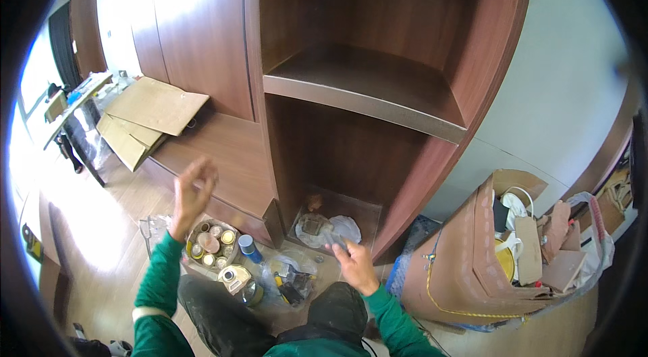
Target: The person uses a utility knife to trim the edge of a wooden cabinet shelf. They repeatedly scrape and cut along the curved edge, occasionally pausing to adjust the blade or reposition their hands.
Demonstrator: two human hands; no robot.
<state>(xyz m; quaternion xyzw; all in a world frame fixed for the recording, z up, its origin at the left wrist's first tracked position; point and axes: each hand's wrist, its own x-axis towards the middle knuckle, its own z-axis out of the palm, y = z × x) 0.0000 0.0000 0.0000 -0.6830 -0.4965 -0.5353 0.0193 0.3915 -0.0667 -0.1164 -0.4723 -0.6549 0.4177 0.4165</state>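
Observation:
My left hand (pixel 192 196) is raised in front of the low wooden bench (pixel 223 158). Its fingers are bent, with a gap between thumb and fingers, and nothing shows in it; the fingertips are slightly blurred. My right hand (pixel 358 269) is closed on a small flat grey piece (pixel 336 242), whose kind I cannot make out, in front of the lower cabinet compartment (pixel 344 148). Inside, clear plastic (pixel 314 225) and a white plastic bag (pixel 346 229) lie on the compartment floor. Below my left hand, a tray (pixel 196 264) holds several small round tins.
A blue-capped can (pixel 250 249), a metal canister (pixel 233 277) and a plastic bag with black-and-yellow tools (pixel 290 283) stand before my knees. A large cardboard box (pixel 452 269) of mixed items is at the right. Folded cardboard (pixel 155 107) lies on the bench; a table (pixel 77 107) is farther left.

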